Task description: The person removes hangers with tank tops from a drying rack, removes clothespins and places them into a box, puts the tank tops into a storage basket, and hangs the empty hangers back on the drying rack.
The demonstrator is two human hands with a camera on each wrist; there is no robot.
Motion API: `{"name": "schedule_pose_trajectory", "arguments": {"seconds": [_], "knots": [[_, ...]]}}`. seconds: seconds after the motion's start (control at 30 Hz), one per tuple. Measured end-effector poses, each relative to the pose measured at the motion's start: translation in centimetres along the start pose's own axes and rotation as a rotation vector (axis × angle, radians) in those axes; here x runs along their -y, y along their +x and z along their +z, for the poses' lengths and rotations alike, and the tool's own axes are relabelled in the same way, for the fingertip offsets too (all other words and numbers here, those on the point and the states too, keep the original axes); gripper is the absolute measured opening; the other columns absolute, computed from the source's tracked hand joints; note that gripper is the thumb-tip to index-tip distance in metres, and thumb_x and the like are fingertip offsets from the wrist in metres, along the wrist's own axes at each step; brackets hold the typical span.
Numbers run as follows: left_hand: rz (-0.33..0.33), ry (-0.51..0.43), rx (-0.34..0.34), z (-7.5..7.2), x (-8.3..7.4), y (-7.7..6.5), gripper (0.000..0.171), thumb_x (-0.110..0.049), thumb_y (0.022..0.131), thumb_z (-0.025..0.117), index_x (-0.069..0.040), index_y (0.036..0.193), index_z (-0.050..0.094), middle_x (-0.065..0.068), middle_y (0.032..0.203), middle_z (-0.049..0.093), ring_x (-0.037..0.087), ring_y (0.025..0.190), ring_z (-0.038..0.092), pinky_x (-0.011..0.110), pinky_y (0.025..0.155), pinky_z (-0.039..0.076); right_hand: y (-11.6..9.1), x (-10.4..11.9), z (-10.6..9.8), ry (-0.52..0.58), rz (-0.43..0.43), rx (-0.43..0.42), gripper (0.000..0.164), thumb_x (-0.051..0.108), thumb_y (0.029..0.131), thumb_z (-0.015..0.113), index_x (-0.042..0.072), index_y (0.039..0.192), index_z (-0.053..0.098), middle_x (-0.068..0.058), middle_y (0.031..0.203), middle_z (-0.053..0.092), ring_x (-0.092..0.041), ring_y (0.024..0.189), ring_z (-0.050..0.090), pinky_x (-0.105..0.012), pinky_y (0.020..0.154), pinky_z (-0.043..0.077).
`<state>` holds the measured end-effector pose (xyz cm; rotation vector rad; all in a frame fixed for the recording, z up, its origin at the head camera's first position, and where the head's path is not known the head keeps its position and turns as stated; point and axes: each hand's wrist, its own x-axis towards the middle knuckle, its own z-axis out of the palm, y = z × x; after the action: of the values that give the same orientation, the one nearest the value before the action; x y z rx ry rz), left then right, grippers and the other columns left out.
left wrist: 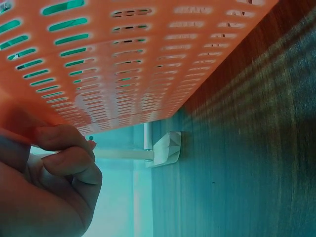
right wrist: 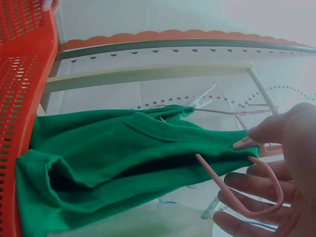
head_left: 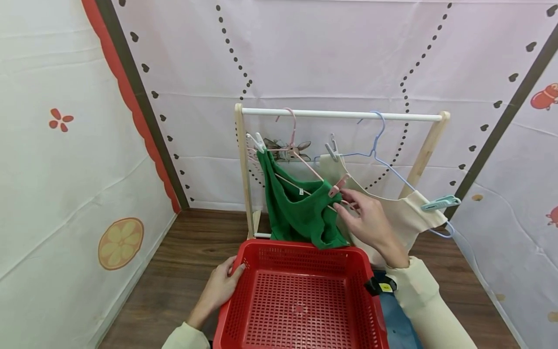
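A green garment (head_left: 298,203) hangs on a pink hanger (head_left: 294,128), held by a white clothespin (head_left: 257,142) at its left and a pink clothespin (head_left: 339,185) at its right. My right hand (head_left: 368,218) is at the hanger's right end, its thumb by the pink clothespin and garment edge. In the right wrist view, the hanger's bent pink end (right wrist: 242,207) passes in front of loosely spread fingers (right wrist: 247,183). My left hand (head_left: 220,286) grips the left rim of a red plastic basket (head_left: 366,271), with no garments inside it.
Behind the basket stands a rack with a white rail (head_left: 340,114) and wooden posts. On a blue hanger (head_left: 378,133) hangs a cream garment (head_left: 392,213), with a grey clothespin (head_left: 332,148) and a teal clothespin (head_left: 440,202). Blue fabric (head_left: 398,315) lies right of the basket.
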<state>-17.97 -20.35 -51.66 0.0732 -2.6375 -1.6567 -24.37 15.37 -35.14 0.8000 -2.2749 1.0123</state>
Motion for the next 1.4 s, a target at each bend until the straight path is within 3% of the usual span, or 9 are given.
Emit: {"name": "schedule_pose_trajectory", "arguments": {"seconds": [0.27, 0.53, 0.7, 0.93, 1.1, 1.4], "knots": [[-0.004, -0.02, 0.003, 0.1, 0.0, 0.0, 0.036, -0.018, 0.101, 0.059, -0.002, 0.134, 0.057, 0.008, 0.082, 0.069, 0.018, 0.059, 0.066, 0.03, 0.048, 0.054, 0.9, 0.5, 0.8, 0.024, 0.076, 0.019, 0.016, 0.011, 0.091, 0.07, 0.004, 0.105, 0.069, -0.01, 0.094, 0.072, -0.025, 0.086, 0.069, -0.046, 0.077, 0.057], [0.004, -0.019, 0.003, 0.2, -0.1, 0.0, 0.04, -0.016, 0.101, 0.058, -0.002, 0.138, 0.053, 0.01, 0.085, 0.07, 0.018, 0.059, 0.067, 0.029, 0.048, 0.054, 1.4, 0.7, 1.7, 0.039, 0.152, -0.006, 0.011, 0.012, 0.093, 0.068, 0.004, 0.1, 0.069, -0.009, 0.088, 0.072, -0.022, 0.082, 0.07, -0.042, 0.075, 0.057], [0.006, -0.017, -0.003, 0.3, -0.1, 0.1, 0.041, -0.015, 0.101, 0.058, -0.002, 0.14, 0.052, 0.01, 0.085, 0.07, 0.018, 0.059, 0.067, 0.029, 0.048, 0.054, 1.4, 0.7, 1.9, 0.063, 0.153, -0.008, 0.01, 0.013, 0.095, 0.067, 0.005, 0.099, 0.069, -0.009, 0.088, 0.073, -0.019, 0.078, 0.069, -0.034, 0.071, 0.057], [0.009, 0.021, -0.025, 0.3, -0.3, -0.1, 0.042, -0.015, 0.101, 0.058, -0.003, 0.141, 0.053, 0.012, 0.09, 0.071, 0.016, 0.059, 0.066, 0.028, 0.048, 0.054, 1.5, 0.5, 2.3, 0.094, 0.142, -0.028, 0.009, 0.015, 0.094, 0.069, 0.007, 0.096, 0.071, -0.005, 0.085, 0.072, -0.012, 0.069, 0.06, -0.019, 0.061, 0.046], [0.012, 0.04, -0.038, 0.4, -0.3, -0.1, 0.042, -0.015, 0.101, 0.058, -0.003, 0.141, 0.053, 0.013, 0.094, 0.072, 0.016, 0.059, 0.066, 0.027, 0.048, 0.053, 1.4, 0.6, 2.4, 0.095, 0.15, -0.028, 0.009, 0.014, 0.094, 0.069, 0.006, 0.097, 0.071, -0.006, 0.082, 0.072, -0.013, 0.065, 0.055, -0.021, 0.057, 0.043], [0.012, 0.027, -0.044, 0.5, -0.2, 0.0, 0.043, -0.014, 0.101, 0.058, -0.003, 0.142, 0.052, 0.014, 0.095, 0.072, 0.017, 0.06, 0.066, 0.027, 0.049, 0.053, 1.2, 0.6, 2.4, 0.084, 0.134, -0.037, 0.009, 0.013, 0.096, 0.066, 0.005, 0.098, 0.069, -0.002, 0.067, 0.057, -0.012, 0.058, 0.047, -0.023, 0.052, 0.038]]}}
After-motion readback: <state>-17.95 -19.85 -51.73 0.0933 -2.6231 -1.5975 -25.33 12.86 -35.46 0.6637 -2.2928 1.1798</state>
